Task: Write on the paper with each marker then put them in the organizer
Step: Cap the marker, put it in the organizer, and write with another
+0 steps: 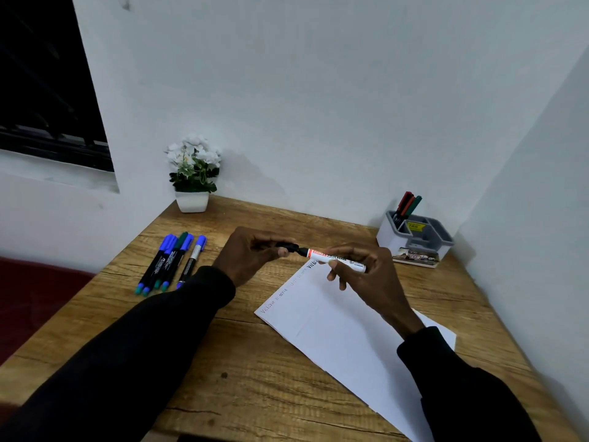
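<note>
On the left of the wooden worktop, five capped markers lie side by side, touching, mostly with blue caps and one green. They look light, rigid and smooth, so each should lift easily with a pinch at mid-barrel; being round, they may roll if nudged.

Just right of them, the left hand is curled around a black cap, fingers and thumb closed on it. The cap sits at the tip end of a white-barrelled marker; whether it is fully seated or just apart I cannot tell. The right hand pinches that barrel near its middle, above the top edge of the paper. My judgement: the barrel is slick, so a firm grip near the label keeps it from twisting while the cap is pushed or pulled.

The paper lies flat and angled, thin and floppy, with faint writing along its upper edge; it would slide under pen pressure unless held down.

Far right, near the wall corner, the grey organizer already holds several markers upright in its rear left compartment, red and green among them.
</note>
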